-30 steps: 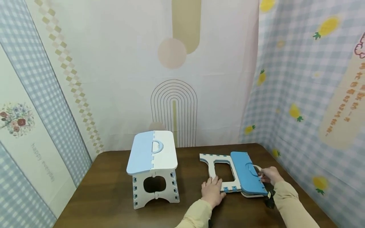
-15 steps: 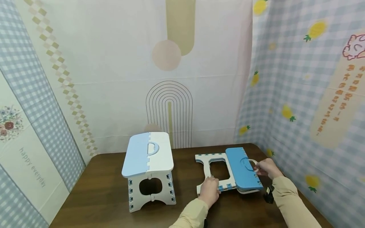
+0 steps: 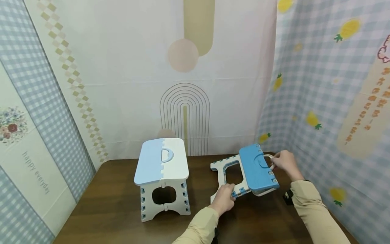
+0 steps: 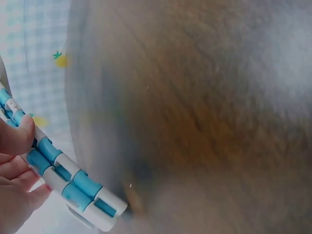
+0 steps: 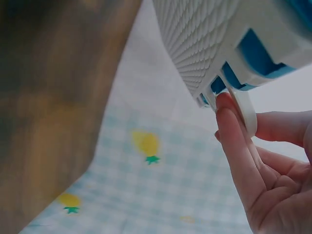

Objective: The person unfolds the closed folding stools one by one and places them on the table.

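Observation:
A folded step stool (image 3: pixel 256 166), white-legged with a blue top, tilts up on its right side at the right of the table in the head view. My right hand (image 3: pixel 286 162) grips its white carrying handle (image 5: pixel 247 109), thumb on one side and fingers on the other. Over the near edge of the stool's legs, my left hand (image 3: pixel 223 198) pinches the frame; in the left wrist view the thumb lies on top of the blue-and-white hinged edge (image 4: pixel 73 175) and the fingers go underneath.
A second stool (image 3: pixel 163 176), light blue and white, stands unfolded on the brown table (image 3: pixel 115 189) to the left. Printed cloth (image 3: pixel 131 67) hangs behind the table, and checked cloth (image 3: pixel 320 84) hangs along its right side. A small black object (image 3: pixel 287 196) shows by the right sleeve.
The folded stool's blue side has risen off the table with my right hand, which moved up. My left hand went from lying on the leg frame to gripping its near edge.

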The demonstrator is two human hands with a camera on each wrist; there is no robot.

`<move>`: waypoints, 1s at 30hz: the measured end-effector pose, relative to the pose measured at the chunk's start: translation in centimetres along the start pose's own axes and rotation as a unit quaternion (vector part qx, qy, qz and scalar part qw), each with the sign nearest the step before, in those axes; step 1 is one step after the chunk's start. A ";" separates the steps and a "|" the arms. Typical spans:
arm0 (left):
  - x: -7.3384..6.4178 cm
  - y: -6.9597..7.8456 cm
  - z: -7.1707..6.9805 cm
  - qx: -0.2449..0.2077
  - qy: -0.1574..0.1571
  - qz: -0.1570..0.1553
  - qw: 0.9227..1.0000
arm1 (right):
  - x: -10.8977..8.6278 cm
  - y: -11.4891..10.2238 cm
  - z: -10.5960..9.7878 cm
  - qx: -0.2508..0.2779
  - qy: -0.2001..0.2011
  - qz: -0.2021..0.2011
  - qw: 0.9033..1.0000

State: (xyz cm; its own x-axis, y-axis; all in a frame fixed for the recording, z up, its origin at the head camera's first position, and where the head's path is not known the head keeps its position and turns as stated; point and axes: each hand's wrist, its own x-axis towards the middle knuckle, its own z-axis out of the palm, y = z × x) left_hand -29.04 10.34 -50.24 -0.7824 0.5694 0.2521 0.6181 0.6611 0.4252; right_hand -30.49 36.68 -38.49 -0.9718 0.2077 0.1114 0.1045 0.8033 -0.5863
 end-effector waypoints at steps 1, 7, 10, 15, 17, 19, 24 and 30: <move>0.0 0.1 -0.2 -0.005 -0.001 -0.005 1.000 | -0.1 -0.5 -0.2 -0.009 0.006 -0.006 1.000; -0.1 0.1 -0.7 -0.039 -0.002 -0.032 0.999 | -0.3 -3.4 -1.1 -0.035 0.074 -0.046 0.996; -0.2 0.2 -0.8 -0.063 0.001 -0.034 0.997 | -0.5 -5.0 -1.5 -0.041 0.110 -0.064 0.991; -0.9 0.3 -0.4 -0.128 0.009 -0.035 0.991 | -1.2 -6.9 -1.4 -0.026 0.143 -0.084 0.986; -1.2 0.3 -0.2 -0.154 0.012 -0.034 0.987 | -1.4 -7.4 -1.2 -0.025 0.147 -0.087 0.985; -1.3 0.3 0.0 -0.173 0.018 -0.030 0.984 | -1.5 -7.8 -1.1 -0.026 0.150 -0.088 0.984; -0.8 0.3 -0.2 -0.200 0.043 -0.020 0.979 | -0.9 -9.2 -1.5 -0.010 0.148 -0.096 0.984; -0.5 0.3 -0.3 -0.253 0.047 -0.030 0.966 | -0.6 -10.9 -1.5 -0.032 0.164 -0.131 0.977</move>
State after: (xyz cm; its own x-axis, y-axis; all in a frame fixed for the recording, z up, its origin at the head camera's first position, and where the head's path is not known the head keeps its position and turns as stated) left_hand -28.47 10.07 -50.00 -0.8334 0.4755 0.2818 0.4745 0.3541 0.8059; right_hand -30.72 28.61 -30.94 -0.8477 0.1498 0.5090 -0.1161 0.8837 -0.4535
